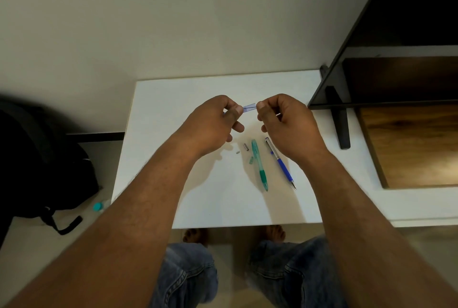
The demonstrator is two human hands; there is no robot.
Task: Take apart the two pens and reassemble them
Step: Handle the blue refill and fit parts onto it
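Left hand (215, 122) & right hand (285, 122) are close together above the desk (173, 109), each pinching one end of a small clear-blue pen part (249, 107). Prob. light, thin, slick plastic, maybe brittle: grip ends w/ fingertips, no bending. Green pen (259, 164) & blue pen (281, 164) lie on desk below right hand. Metal sleeve (245, 146), white bit (237, 152) & green bit (250, 160) sit just left of them; tiny, could roll.

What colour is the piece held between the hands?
Translucent blue; the piece shows in the head view.

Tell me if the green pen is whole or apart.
Likely partly apart: the green pen lies on the table with barrel, grip and tip joined, but a small green piece lies loose beside it.
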